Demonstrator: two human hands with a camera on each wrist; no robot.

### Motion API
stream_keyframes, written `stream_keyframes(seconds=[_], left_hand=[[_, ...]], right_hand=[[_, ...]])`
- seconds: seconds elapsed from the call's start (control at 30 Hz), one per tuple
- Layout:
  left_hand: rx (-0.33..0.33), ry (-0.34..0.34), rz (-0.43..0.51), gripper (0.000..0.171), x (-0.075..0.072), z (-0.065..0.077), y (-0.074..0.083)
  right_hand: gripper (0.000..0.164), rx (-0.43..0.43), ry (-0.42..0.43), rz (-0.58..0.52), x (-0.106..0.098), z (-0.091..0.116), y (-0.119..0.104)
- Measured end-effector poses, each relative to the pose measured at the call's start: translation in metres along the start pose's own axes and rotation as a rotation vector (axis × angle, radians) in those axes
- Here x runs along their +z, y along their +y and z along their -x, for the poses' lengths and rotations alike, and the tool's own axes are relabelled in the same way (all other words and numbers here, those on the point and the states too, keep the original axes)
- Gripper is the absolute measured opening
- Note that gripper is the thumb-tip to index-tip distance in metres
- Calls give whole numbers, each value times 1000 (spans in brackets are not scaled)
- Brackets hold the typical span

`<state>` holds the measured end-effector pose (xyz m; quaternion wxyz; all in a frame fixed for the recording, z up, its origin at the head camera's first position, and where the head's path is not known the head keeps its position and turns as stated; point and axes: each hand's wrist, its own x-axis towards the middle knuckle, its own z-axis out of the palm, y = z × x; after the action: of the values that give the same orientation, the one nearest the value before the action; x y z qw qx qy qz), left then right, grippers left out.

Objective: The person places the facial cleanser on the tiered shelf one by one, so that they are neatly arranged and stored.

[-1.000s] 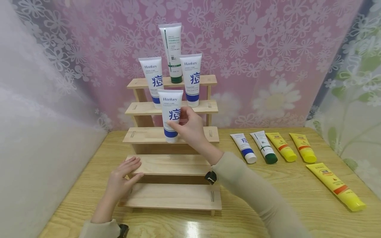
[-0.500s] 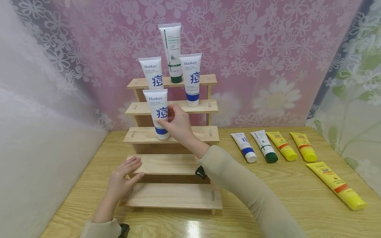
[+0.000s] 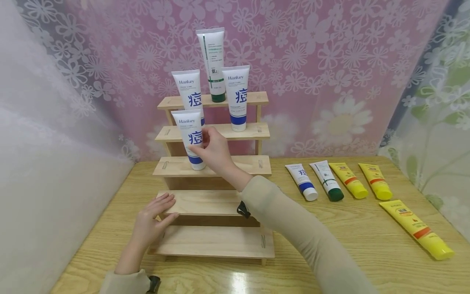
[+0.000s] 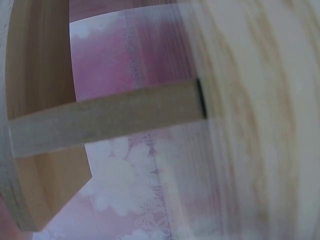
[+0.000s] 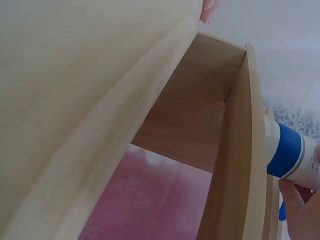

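My right hand [image 3: 216, 151] pinches a white tube with a blue band [image 3: 188, 134], upright with its white cap down at the left part of the middle step. In the right wrist view the tube's cap end [image 5: 285, 150] is right at the step's edge, the thumb and fingers beside the blue band. My left hand [image 3: 148, 220] rests on the left end of a lower step of the wooden stand [image 3: 213, 243], fingers spread. One step up, two matching white-and-blue tubes stand at left [image 3: 187, 87] and right [image 3: 236, 94]. A white tube with a green cap [image 3: 214, 61] stands on the top step.
On the table to the right lie another white-and-blue tube [image 3: 302, 181], a white tube with green cap [image 3: 326, 179] and three yellow tubes [image 3: 415, 228]. A pale wall [image 3: 55, 143] is at left, a pink floral backdrop [image 3: 312, 81] behind. The left wrist view shows wooden stand parts [image 4: 110, 117].
My right hand has carried the white-and-blue tube leftward along the middle step, and it now overlaps the left tube behind it. My left hand stays put.
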<state>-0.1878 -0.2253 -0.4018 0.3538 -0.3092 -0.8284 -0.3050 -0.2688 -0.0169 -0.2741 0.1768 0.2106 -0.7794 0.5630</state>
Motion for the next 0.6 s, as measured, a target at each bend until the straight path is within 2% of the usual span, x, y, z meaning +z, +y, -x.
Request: stream_keyframes(seconds=[0.6], left_hand=[[10, 4, 5, 39, 1, 2, -2]], right_hand=[[43, 54, -57, -4, 0, 2, -4]])
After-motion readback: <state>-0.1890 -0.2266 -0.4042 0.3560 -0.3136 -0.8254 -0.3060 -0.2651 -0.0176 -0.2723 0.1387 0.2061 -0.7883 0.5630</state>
